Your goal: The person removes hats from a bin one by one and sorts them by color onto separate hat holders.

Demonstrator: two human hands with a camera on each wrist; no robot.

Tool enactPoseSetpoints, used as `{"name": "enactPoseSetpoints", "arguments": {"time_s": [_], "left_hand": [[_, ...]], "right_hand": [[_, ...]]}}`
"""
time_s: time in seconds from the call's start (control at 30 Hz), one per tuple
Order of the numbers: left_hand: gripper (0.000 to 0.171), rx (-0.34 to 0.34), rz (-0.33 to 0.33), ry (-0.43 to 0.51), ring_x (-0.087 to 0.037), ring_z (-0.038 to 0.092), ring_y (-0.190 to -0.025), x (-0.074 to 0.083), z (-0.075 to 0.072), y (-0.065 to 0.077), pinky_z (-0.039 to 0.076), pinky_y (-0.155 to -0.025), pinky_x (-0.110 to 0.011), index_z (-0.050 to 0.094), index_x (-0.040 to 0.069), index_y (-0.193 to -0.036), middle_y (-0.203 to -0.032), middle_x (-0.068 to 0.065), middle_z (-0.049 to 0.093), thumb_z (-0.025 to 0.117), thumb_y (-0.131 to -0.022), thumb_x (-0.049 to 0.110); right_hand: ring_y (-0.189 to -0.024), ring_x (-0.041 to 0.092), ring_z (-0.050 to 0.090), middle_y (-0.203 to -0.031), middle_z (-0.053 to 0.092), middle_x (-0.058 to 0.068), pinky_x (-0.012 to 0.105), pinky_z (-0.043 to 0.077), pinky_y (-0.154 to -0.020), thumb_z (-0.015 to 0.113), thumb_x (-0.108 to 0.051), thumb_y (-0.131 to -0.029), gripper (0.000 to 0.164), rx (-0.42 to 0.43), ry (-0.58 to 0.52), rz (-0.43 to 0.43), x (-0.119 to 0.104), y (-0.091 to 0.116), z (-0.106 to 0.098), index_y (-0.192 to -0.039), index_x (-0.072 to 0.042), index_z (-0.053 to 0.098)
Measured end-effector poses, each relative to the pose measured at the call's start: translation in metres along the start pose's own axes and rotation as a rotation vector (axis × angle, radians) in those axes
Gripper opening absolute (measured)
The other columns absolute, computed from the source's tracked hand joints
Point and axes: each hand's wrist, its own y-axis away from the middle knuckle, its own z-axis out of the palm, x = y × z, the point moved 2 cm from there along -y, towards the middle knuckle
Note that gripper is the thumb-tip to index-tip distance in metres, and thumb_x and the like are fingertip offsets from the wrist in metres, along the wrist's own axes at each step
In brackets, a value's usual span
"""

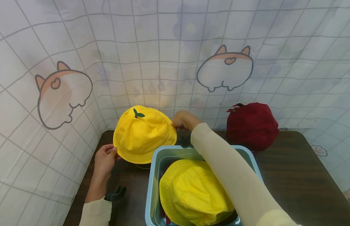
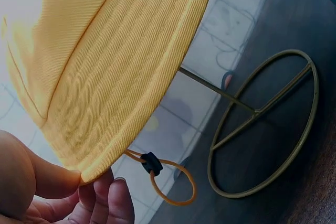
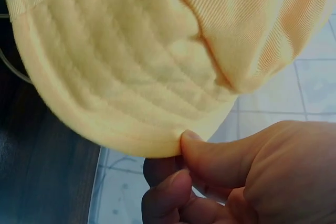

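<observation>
A yellow bucket hat [image 1: 143, 131] with a green sprout on its crown sits over a wire stand, whose oval base [image 2: 314, 93] shows in the left wrist view. My left hand [image 1: 105, 158] pinches the brim at its left edge between thumb and fingers. On the opposite side, my right hand [image 1: 186, 120] pinches the brim's right edge, as the right wrist view shows too. An orange cord loop [image 2: 193, 187] with a black toggle [image 2: 151, 164] hangs below the brim. The upper part of the stand is hidden inside the hat.
A light blue bin [image 1: 150, 188] stands at the front middle, holding another yellow hat [image 1: 194, 191] with some dark red cloth beneath. A dark red hat [image 1: 251, 127] is at the back right of the dark table [image 1: 299, 182]. My right forearm crosses over the bin. A grid-patterned curtain [image 1: 169, 47] hangs behind.
</observation>
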Motion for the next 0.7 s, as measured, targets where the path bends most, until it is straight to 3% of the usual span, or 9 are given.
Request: {"name": "enactPoseSetpoints", "arguments": {"time_s": [0.17,0.33,0.5,0.7], "left_hand": [[0.037,-0.015,-0.007,0.009,-0.005,0.062,-0.079,-0.001,-0.002,0.000,0.058,-0.072,-0.019,0.048,-0.005,-0.137,-0.111,-0.010,0.061,0.049,-0.109,0.019],[0.039,-0.056,-0.029,0.015,-0.004,0.063,-0.082,0.001,-0.005,-0.001,0.060,-0.079,-0.024,0.045,-0.003,-0.140,-0.113,-0.007,0.061,0.048,-0.109,0.021],[0.044,-0.074,-0.025,-0.004,-0.004,0.065,-0.083,0.008,-0.009,-0.003,0.060,-0.081,-0.024,0.042,-0.001,-0.144,-0.117,-0.007,0.059,0.044,-0.110,0.026],[0.051,-0.025,-0.033,-0.057,-0.008,0.061,-0.087,0.020,-0.012,-0.011,0.058,-0.080,-0.023,0.046,0.004,-0.145,-0.121,-0.007,0.056,0.043,-0.109,0.041]], "right_hand": [[-0.051,0.013,0.039,-0.062,0.049,0.001,0.024,0.036,-0.051,0.056,-0.027,-0.106,0.039,0.005,0.012,-0.010,-0.002,0.005,0.000,-0.072,-0.008,0.062],[-0.058,0.015,0.043,-0.069,0.054,0.002,0.026,0.040,-0.055,0.055,-0.025,-0.105,0.035,-0.045,-0.093,0.007,0.001,0.014,-0.001,-0.077,-0.007,0.064],[-0.063,0.018,0.049,-0.078,0.061,0.004,0.027,0.043,-0.057,0.060,-0.021,-0.102,0.024,-0.125,-0.111,-0.013,0.007,0.022,0.000,-0.086,-0.006,0.070],[-0.062,0.015,0.044,-0.082,0.063,0.004,0.025,0.036,-0.056,0.067,-0.012,-0.098,0.007,-0.258,-0.126,-0.072,0.011,0.028,0.002,-0.096,-0.005,0.070]]}}
